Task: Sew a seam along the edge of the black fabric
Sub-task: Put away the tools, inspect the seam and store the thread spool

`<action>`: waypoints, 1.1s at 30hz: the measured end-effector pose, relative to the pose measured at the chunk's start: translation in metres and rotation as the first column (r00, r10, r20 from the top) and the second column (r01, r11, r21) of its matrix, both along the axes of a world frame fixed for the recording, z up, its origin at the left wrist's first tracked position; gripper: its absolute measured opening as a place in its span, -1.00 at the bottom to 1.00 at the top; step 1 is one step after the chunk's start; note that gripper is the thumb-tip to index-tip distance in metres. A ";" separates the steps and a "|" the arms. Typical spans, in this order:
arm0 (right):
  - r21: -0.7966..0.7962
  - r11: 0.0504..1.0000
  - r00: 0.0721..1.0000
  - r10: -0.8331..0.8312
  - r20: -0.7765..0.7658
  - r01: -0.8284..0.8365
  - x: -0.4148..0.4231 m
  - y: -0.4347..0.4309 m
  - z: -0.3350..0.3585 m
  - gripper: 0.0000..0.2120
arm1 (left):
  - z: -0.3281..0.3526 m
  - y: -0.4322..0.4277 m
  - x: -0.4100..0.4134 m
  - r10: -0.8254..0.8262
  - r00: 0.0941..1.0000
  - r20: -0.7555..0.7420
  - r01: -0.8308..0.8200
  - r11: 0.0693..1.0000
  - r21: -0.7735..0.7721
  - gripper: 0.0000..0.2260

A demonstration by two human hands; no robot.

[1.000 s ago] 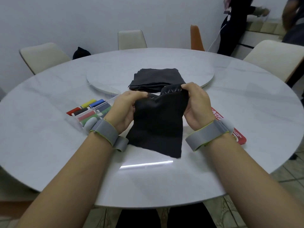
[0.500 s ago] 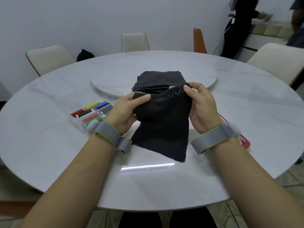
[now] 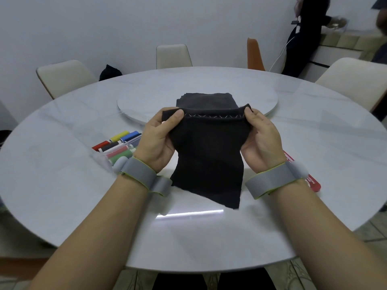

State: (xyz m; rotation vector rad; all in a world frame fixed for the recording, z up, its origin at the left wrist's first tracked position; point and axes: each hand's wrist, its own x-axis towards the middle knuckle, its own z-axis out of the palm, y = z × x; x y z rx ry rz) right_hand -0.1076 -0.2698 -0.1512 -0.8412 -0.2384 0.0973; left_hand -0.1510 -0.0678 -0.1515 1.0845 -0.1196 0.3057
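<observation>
L hand (image 3: 159, 141) & R hand (image 3: 260, 143) each pinched a top corner of the black fabric (image 3: 209, 160), stretched taut w/ white stitches (image 3: 213, 116) facing me, prob. to check the seam.

Dining or meeting room, large round marble-look table (image 3: 62, 174) with raised turntable (image 3: 146, 99) at centre, cream padded chairs (image 3: 62, 78) around it, one orange chair (image 3: 254, 54), plain white wall (image 3: 125, 28), tiled floor (image 3: 374, 231).
</observation>
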 end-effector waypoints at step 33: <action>-0.276 0.939 0.973 -0.166 0.163 0.206 -0.007 0.012 -0.002 -0.89 | -0.002 -0.006 -0.014 -0.404 0.912 -0.068 0.406 0.870 0.281 -0.78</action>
